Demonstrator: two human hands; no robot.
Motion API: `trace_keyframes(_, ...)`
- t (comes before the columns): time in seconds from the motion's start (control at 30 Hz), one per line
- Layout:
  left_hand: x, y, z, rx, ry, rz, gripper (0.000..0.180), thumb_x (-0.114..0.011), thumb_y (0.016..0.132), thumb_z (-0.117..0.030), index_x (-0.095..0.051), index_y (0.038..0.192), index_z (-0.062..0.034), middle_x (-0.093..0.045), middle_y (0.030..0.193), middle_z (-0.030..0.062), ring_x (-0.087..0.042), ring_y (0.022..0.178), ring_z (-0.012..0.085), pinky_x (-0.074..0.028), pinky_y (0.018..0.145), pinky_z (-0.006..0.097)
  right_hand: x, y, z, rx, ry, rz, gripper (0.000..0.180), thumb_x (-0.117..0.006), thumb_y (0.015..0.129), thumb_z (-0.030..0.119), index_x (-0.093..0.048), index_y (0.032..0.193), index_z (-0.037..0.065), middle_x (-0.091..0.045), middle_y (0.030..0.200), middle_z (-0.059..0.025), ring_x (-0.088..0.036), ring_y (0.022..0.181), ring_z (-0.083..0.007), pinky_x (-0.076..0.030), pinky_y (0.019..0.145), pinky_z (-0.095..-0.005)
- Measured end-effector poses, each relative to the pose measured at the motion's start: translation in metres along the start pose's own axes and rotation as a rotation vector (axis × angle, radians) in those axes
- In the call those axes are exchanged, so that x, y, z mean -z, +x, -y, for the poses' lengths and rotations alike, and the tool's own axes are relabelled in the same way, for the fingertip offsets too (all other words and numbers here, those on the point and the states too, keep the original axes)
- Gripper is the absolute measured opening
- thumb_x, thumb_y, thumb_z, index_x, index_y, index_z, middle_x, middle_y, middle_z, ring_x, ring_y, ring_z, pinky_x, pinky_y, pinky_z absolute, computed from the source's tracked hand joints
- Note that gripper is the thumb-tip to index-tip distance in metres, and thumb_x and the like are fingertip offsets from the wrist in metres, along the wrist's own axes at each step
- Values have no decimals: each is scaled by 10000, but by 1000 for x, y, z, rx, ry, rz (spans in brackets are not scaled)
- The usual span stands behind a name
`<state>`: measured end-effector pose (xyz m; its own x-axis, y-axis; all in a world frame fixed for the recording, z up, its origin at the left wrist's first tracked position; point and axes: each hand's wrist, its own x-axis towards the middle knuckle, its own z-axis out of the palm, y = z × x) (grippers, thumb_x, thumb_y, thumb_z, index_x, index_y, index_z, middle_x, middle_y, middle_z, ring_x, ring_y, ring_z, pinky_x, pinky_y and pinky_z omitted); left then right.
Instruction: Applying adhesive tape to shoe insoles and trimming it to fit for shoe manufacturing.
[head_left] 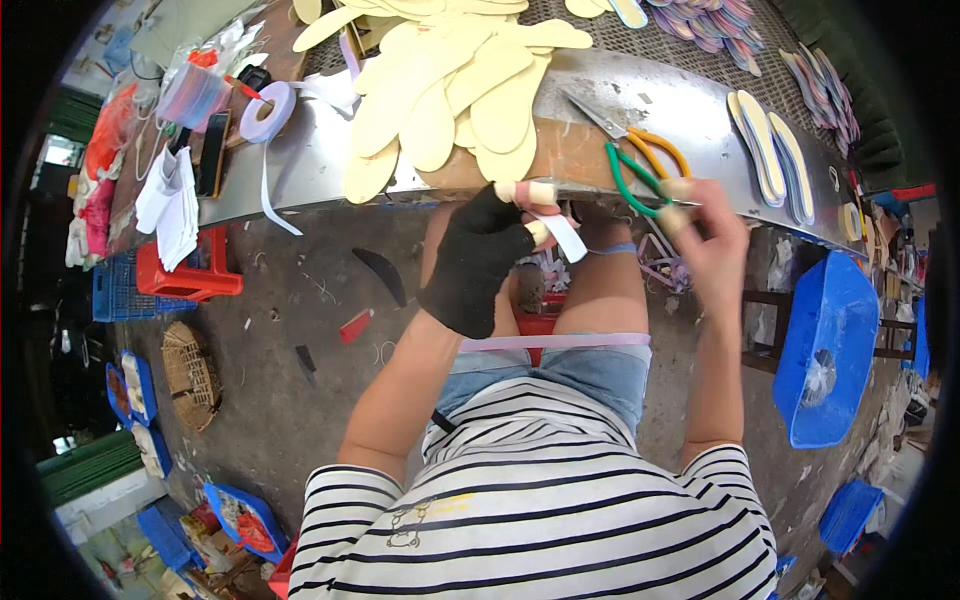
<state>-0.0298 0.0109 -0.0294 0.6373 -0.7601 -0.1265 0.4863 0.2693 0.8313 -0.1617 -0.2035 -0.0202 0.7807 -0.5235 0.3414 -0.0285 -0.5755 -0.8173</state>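
My left hand [478,255], in a black fingerless glove, is closed on a short white strip [567,238] that sticks out past the fingers. Pale wraps cover some of its fingertips. To the right, my right hand [708,228] is bare and slightly blurred, its thumb and fingers drawn together. Something thin and shiny shows between them, too small to name. Just beyond these fingers lie scissors [600,115] with an orange and a green handle, blades pointing away to the left. Pale yellow insoles [425,125] are piled on the metal-topped workbench [590,75] beyond my left hand.
At the bench's left are a roll of white tape [267,112], a phone [212,155] and white cloths [170,205]. Finished-looking insoles [775,155] lie right. A red stool [190,265], a wicker basket [190,375] and a blue tub [825,350] stand on the floor.
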Motion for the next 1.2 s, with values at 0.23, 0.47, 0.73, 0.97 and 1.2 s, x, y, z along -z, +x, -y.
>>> trace_keyframes(0.23,0,-7,-3,80,60,26,225,-579,817,7,-559,1041,-9,-591,890,49,-595,781,124,-499,670,241,-64,9,40,167,423,192,233,-641,745,40,-622,977,35,-598,1074,-67,-553,913,-179,-435,780,-254)
trace_keyframes(0.47,26,-16,-6,405,651,368,212,-675,762,-171,-650,921,-34,-608,709,1,-531,609,46,-410,535,205,-70,32,46,-461,1208,75,145,-496,899,168,-522,990,58,-568,848,-43,-543,675,-134,-466,638,-266)
trace_keyframes(0.73,59,-45,-82,96,847,149,256,-667,742,-165,-644,980,-76,-613,742,25,-529,637,98,-433,587,250,68,60,100,309,1731,205,18,-388,902,14,-381,916,23,-374,745,-37,-328,477,-82,-300,395,-199)
trace_keyframes(0.97,125,25,-87,-603,1407,-403,353,-686,681,-142,-583,1010,-68,-625,941,137,-613,806,299,-486,707,351,-13,49,40,-298,973,-185,201,-507,891,180,-524,1050,57,-560,951,-36,-544,703,-84,-430,492,-196)
trace_keyframes(1.2,161,66,-98,-415,1859,-387,558,-695,628,-310,-558,1116,-76,-594,1038,169,-563,944,322,-459,809,401,-139,57,35,-25,347,232,63,-528,888,122,-533,872,61,-553,675,3,-442,533,-40,-341,471,-196)
